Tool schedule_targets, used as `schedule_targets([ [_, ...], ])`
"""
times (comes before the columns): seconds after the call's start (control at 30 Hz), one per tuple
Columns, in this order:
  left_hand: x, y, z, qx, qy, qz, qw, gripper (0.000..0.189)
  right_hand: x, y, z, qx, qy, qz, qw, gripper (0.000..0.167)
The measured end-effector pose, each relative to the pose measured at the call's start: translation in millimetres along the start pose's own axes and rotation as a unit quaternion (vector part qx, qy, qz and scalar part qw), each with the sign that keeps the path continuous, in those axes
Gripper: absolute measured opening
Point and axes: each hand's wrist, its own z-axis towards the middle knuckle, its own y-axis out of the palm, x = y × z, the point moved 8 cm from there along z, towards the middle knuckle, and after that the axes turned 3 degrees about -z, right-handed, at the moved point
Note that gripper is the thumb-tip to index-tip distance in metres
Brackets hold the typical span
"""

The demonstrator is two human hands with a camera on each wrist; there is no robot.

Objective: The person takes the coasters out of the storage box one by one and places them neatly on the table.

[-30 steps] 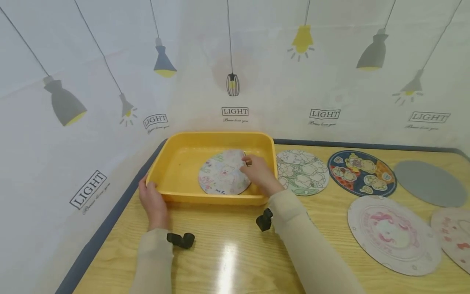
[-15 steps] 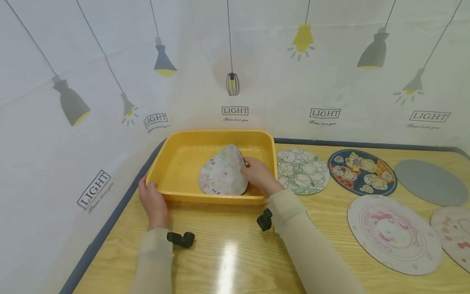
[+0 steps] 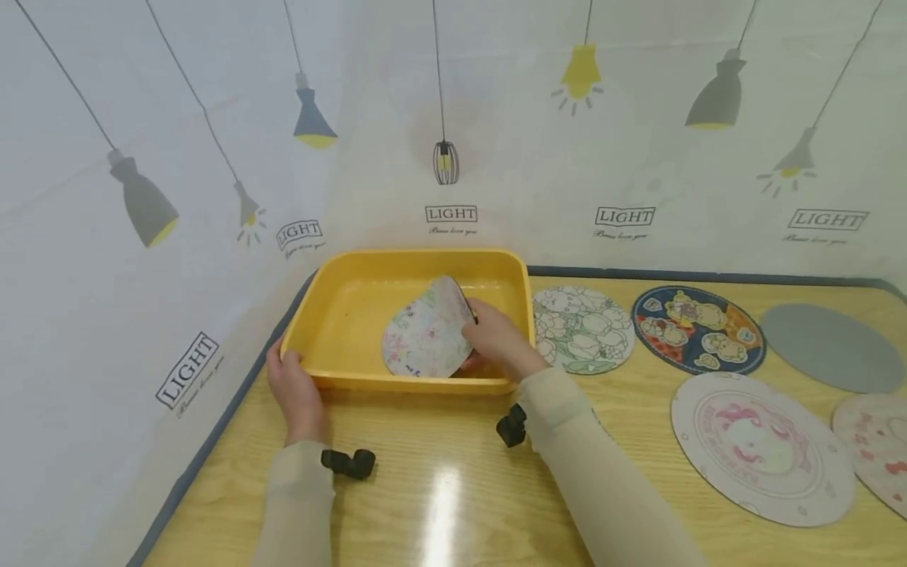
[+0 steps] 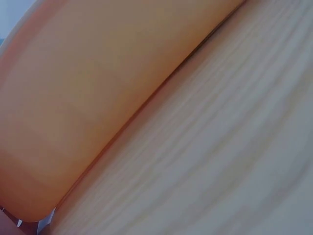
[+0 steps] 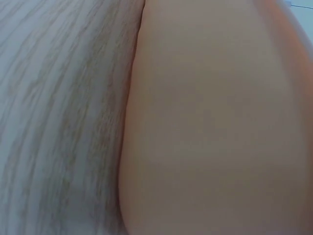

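Note:
A yellow plastic tray [image 3: 347, 331] stands on the table in the head view. At its left front corner, my left hand [image 3: 294, 386] grips the rim and wall. Inside the tray, toward the right, is a round floral mat [image 3: 425, 335] in pale colours. My right hand [image 3: 496, 335] reaches over the tray's right front and grips the mat's right edge. That edge is raised and bent, while the left part lies low on the tray floor. Some right fingers are hidden behind the mat. Both wrist views show only the tray's outer wall [image 4: 88, 98] and the wooden table.
Right of the tray lie a tulip-patterned round mat [image 3: 584, 331], a dark blue bear-patterned one [image 3: 697, 329] and a plain grey one [image 3: 832, 346]. Nearer are a pink-printed white mat [image 3: 761, 449] and another pink-printed mat [image 3: 879, 445]. A lamp-printed curtain [image 3: 538, 173] borders the table.
My right hand has taken hold of the floral mat's right edge and bent it upward; the mat lay flatter before. My left hand has stayed at the tray's corner.

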Motion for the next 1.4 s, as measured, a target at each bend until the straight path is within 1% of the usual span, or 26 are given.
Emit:
schedule_targets([
  [0.2, 0.0, 1.3, 0.5, 0.003, 0.004, 0.0, 1.0, 0.045, -0.9, -2.6, 0.4, 0.011, -0.012, 0.012, 0.9998, 0.039],
  [0.3, -0.6, 1.0, 0.0, 0.002, 0.004, 0.002, 1.0, 0.045, -0.4, -2.6, 1.0, 0.015, -0.015, 0.034, 0.9992, 0.04],
  [0.47, -1.9, -1.2, -2.4, 0.007, -0.005, 0.022, 0.9997, 0.045, -1.0, -1.5, 0.9, 0.015, -0.023, 0.075, 0.9968, 0.043],
  [0.57, -2.1, -0.7, -3.5, 0.006, -0.008, 0.024, 0.9997, 0.045, -4.5, -4.1, -0.5, 0.025, -0.044, 0.092, 0.9945, 0.047],
  [0.67, -1.8, 1.2, -3.6, 0.002, -0.007, 0.02, 0.9998, 0.045, -10.3, -9.6, -4.2, 0.039, -0.074, 0.105, 0.991, 0.052],
  [0.73, -1.7, 1.9, -3.6, 0.001, -0.005, 0.025, 0.9997, 0.045, -16.2, -12.8, -9.5, 0.039, -0.088, 0.108, 0.9895, 0.054],
  [0.87, -4.1, 1.9, -3.6, 0.001, -0.008, 0.029, 0.9995, 0.045, -28.0, -15.4, -24.0, 0.026, -0.095, 0.118, 0.9882, 0.052],
  [0.97, -6.0, 2.3, -4.7, 0.001, -0.009, 0.024, 0.9997, 0.045, -32.7, -15.9, -31.6, 0.014, -0.096, 0.13, 0.9868, 0.053],
  [1.1, -8.2, 3.9, -5.1, 0.0, -0.013, 0.008, 0.9999, 0.045, -28.8, -19.6, -32.1, 0.005, -0.095, 0.165, 0.9818, 0.054],
  [1.23, -8.2, 2.5, -3.8, 0.007, -0.014, 0.015, 0.9998, 0.044, -18.8, -27.8, -32.1, 0.021, -0.089, 0.196, 0.9762, 0.056],
  [1.4, -4.4, -3.6, -1.4, 0.028, -0.003, 0.021, 0.9994, 0.041, -8.5, -38.7, -42.5, 0.032, -0.088, 0.232, 0.9681, 0.057],
])
